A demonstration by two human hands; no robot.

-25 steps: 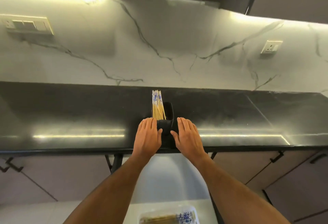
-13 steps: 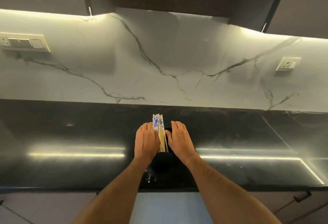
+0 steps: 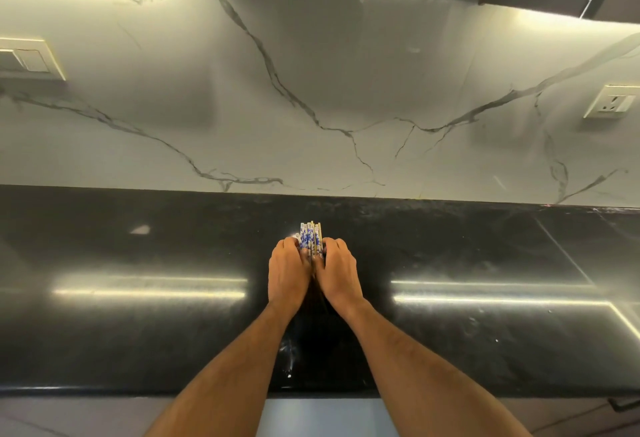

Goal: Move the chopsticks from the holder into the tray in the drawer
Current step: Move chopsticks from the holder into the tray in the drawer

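Chopsticks [image 3: 311, 237] stand bunched over the black desk [image 3: 138, 332], squeezed between the left hand [image 3: 288, 272] and right hand [image 3: 337, 272]; they look thin, stiff and slippery, so hold them mid-bundle.

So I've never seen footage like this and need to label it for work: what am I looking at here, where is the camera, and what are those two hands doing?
The camera is worn on the person's head, looking forward and down, so the two bare arms reaching in are their own. The left hand and right hand press together around a bundle of pale wooden chopsticks with blue-and-white patterned tops. Only the tops show above the fingers. The dark holder below is mostly hidden by the hands. All this is over a glossy black stone countertop, backed by a white marble wall with grey veins. No drawer tray shows in this picture.
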